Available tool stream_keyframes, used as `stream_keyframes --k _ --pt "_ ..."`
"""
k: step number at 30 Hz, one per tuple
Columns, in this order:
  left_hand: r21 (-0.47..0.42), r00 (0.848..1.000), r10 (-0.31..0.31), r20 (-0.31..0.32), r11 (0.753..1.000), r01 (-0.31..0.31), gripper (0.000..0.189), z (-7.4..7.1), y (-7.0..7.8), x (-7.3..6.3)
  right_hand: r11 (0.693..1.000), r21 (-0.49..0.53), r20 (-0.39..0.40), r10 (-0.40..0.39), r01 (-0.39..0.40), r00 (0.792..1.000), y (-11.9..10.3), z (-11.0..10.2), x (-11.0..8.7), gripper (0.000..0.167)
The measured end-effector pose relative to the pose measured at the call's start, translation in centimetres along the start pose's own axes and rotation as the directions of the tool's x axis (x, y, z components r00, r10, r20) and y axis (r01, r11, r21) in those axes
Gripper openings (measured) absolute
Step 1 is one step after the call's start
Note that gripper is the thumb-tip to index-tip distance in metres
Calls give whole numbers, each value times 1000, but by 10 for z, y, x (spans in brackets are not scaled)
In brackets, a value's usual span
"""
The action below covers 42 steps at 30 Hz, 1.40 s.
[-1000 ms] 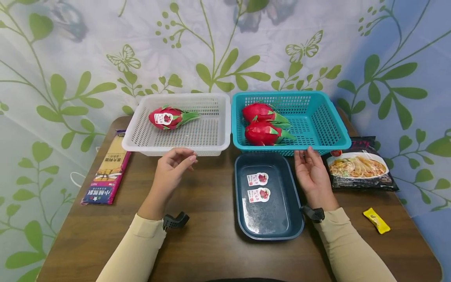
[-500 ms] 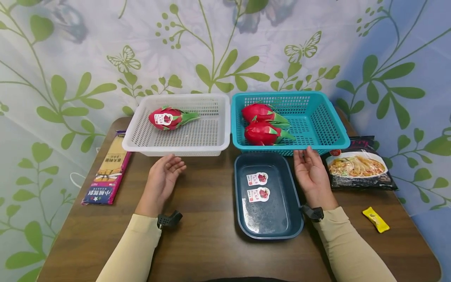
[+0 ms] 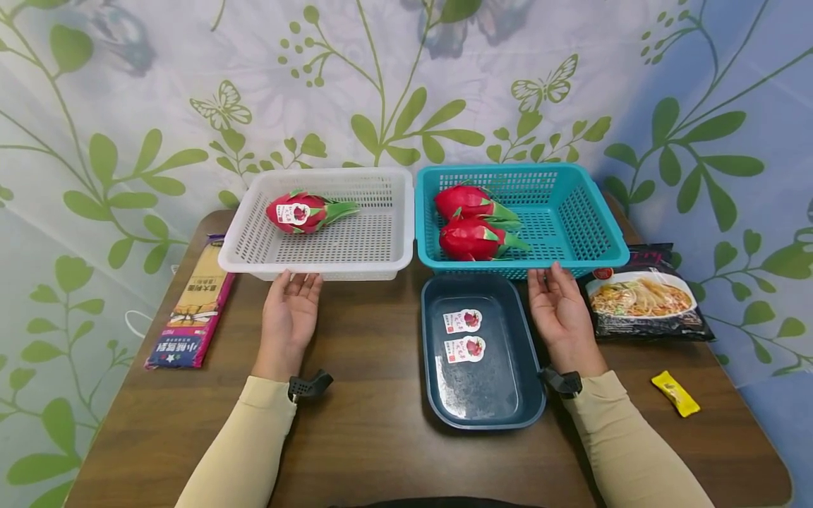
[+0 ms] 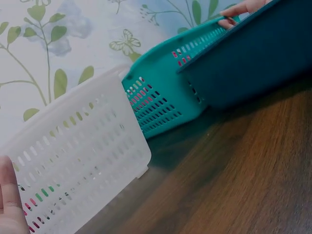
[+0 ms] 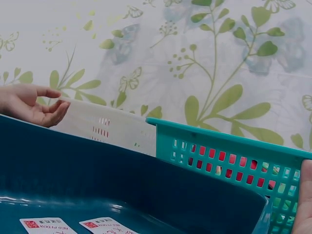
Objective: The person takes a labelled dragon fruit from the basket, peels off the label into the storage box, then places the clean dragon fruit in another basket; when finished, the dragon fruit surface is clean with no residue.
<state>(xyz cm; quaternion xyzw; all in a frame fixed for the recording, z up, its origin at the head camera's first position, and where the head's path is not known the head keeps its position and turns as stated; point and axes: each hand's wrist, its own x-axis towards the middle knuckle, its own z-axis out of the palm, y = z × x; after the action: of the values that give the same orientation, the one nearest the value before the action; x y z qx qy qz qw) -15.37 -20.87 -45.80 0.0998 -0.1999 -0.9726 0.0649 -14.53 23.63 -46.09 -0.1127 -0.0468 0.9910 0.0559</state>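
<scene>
Palm up, my left hand [image 3: 290,321] has its fingertips at the front rim of the white basket [image 3: 317,270], its fingers fairly straight. In that basket lies a red dragon fruit [image 3: 297,213] with a white label. My right hand [image 3: 564,317], also palm up with extended fingers, touches the front rim of the teal basket [image 3: 591,204]. Two dragon fruits [image 3: 471,238] without visible labels lie at that basket's left side. The left wrist view shows left-hand fingers [image 4: 9,195] against the white basket's wall; the right wrist view shows part of my right hand [image 5: 305,200] beside the teal wall.
Between my forearms stands a dark blue tray [image 3: 485,409] with two dragon-fruit labels [image 3: 464,349] in it. A pasta packet [image 3: 190,310] lies at the left of the table [image 3: 356,437]. A black noodle bag [image 3: 654,300] and a yellow wrapped piece [image 3: 676,394] lie at the right.
My left hand has turned palm up, its fingers have straightened, and it has moved left and up to the white basket's front rim. My right hand stays at the teal basket.
</scene>
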Motion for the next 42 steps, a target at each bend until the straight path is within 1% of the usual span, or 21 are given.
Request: stream_keyframes --k 4,9,15,17,19,20,22,23,24,25,27,29,32,33,35,36,38,39,40,41,42 --pt "-2 999 52 15 999 -52 10 0 -3 0 1000 10 -1 4 -4 1000 0 1 0 19" --pt "-28 997 60 42 998 -59 16 -2 -3 0 1000 8 1 5 -5 1000 0 1 0 21" --pt "-126 997 63 39 990 -58 11 -6 0 4 999 -43 2 -15 15 1000 1 -1 0 17" --pt "-141 998 64 29 988 -59 10 -8 1 5 995 -93 3 -38 38 999 2 0 0 15" --pt "-146 998 61 20 988 -57 10 -10 1 6 982 -175 16 -70 72 997 3 1 -1 15" --pt "-146 998 60 18 988 -57 11 -10 2 6 968 -231 25 -92 95 995 3 1 -1 14" --pt "-157 998 54 23 986 -50 11 -11 2 7 917 -368 49 -147 155 988 3 3 -2 15" --pt "-155 998 54 25 987 -49 12 -10 2 7 879 -440 63 -175 185 983 2 4 -3 16" --pt "-157 998 53 27 986 -48 12 -10 2 7 831 -514 75 -204 213 976 2 5 -4 18" --pt "-148 998 56 29 988 -51 13 -10 2 8 770 -592 86 -231 236 969 1 6 -5 20" --pt "-151 998 52 33 987 -46 14 -10 2 8 635 -730 102 -267 254 958 -3 9 -8 26" --pt "-144 998 51 29 989 -46 14 -10 2 7 491 -838 112 -267 236 957 -9 11 -11 34" --pt "-135 999 46 23 990 -42 14 -10 2 6 282 -945 106 -208 163 972 -20 16 -15 47" --pt "-132 999 45 22 990 -42 14 -10 2 6 195 -971 104 -179 139 978 -25 19 -17 50" --pt "-125 999 44 23 991 -41 14 -11 2 6 5 -994 104 -122 105 987 -32 24 -21 57" --pt "-122 999 45 27 992 -41 14 -11 2 6 -101 -989 114 -92 105 989 -34 28 -23 60" --pt "-120 998 49 35 992 -45 15 -11 2 7 -295 -946 153 -38 135 988 -36 37 -29 61" --pt "-123 998 51 39 991 -45 15 -11 2 7 -382 -909 186 -11 167 983 -35 43 -32 60" --pt "-121 998 53 43 992 -47 15 -11 1 7 -446 -872 219 17 203 976 -33 49 -34 58" --pt "-116 997 55 45 992 -49 15 -11 1 8 -497 -832 258 49 248 965 -29 57 -36 53" --pt "-113 997 59 46 992 -53 15 -11 1 8 -540 -786 309 81 303 948 -24 65 -37 49"
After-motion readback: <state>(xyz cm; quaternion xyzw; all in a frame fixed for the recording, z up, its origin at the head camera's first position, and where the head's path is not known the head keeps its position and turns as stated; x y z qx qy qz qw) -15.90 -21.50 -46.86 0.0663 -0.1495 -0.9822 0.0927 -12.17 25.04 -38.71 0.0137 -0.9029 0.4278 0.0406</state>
